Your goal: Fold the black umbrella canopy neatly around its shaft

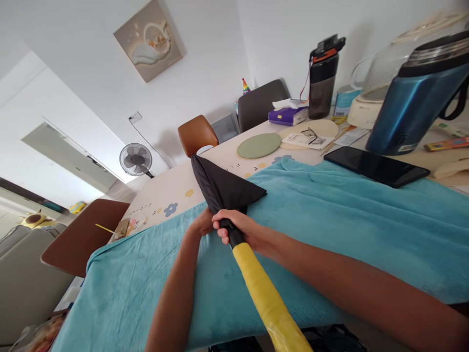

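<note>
A folded black umbrella [225,183] slants away from me over the table, its canopy loosely gathered with one pointed flap spread to the right. Its long handle is wrapped in yellow and runs down toward my body. My right hand [236,226] is closed around the black part just above the yellow wrap. Right beside it, my left hand [203,221] is closed on the lower end of the canopy; most of its fingers are hidden behind the cloth. Beneath both hands lies a turquoise blanket [330,230] covering the near part of the table.
On the right stand a blue thermos [406,98], a dark bottle [323,83] and a glass kettle [377,78]. A phone [375,166] lies on the blanket edge. Beyond are a green placemat [258,145], glasses [310,136] and a tissue pack [287,116]. A brown chair [84,237] stands left.
</note>
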`<state>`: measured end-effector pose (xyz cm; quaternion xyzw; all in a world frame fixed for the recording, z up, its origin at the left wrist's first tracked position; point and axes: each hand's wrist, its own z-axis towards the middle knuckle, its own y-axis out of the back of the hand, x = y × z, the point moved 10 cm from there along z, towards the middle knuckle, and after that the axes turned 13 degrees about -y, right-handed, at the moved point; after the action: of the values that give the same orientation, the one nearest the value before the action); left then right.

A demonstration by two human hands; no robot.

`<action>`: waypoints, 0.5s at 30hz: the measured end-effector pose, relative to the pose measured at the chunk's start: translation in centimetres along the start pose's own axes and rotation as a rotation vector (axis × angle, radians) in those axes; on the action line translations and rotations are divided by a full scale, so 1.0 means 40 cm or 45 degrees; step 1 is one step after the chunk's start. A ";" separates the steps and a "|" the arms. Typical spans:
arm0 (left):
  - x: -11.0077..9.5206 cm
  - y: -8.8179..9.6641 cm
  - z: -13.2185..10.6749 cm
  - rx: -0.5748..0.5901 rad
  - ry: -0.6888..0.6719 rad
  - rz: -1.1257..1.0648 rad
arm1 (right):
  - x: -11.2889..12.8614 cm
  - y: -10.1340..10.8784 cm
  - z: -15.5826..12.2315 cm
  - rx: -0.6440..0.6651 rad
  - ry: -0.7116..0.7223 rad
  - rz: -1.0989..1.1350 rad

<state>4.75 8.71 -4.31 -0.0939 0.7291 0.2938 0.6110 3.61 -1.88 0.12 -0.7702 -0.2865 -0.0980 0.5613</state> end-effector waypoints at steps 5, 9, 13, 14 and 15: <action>0.022 0.075 0.014 -0.156 0.083 -0.364 | -0.074 0.061 0.057 -0.171 -0.142 -0.111; 0.027 0.107 0.009 -0.374 0.068 -0.457 | -0.097 0.063 0.082 -0.181 -0.120 -0.157; 0.006 0.061 0.010 -0.290 0.061 -0.661 | -0.099 0.048 0.084 -0.164 -0.143 -0.203; 0.003 0.050 0.009 -0.266 0.071 -0.703 | -0.100 0.046 0.084 -0.176 -0.153 -0.224; 0.002 0.040 0.009 -0.248 0.089 -0.732 | -0.101 0.045 0.084 -0.191 -0.162 -0.243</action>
<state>4.22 10.22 -3.89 -0.3647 0.6615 0.1741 0.6318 0.71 -0.48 -4.43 -0.7839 -0.3855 -0.1231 0.4709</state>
